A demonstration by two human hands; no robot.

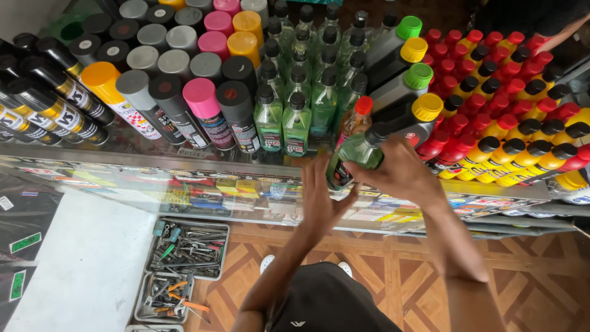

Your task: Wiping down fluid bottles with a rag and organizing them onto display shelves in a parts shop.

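Observation:
My right hand (pixel 402 172) grips a green bottle with a black cap (pixel 356 154) by its upper part, tilted over the glass counter's front edge (pixel 184 166). Under the bottle's lower end, my left hand (pixel 319 200) touches it with fingers spread. Just behind it stand rows of matching green bottles (pixel 298 123) and one small bottle with a red cap (pixel 359 117).
Spray cans with coloured caps (pixel 200 107) fill the counter's left side. Grey bottles with green and yellow caps (pixel 412 92) and many red and yellow bottles (pixel 504 141) lie to the right. On the patterned floor below sit metal trays of tools (pixel 187 249). Another person's arm (pixel 565 31) shows top right.

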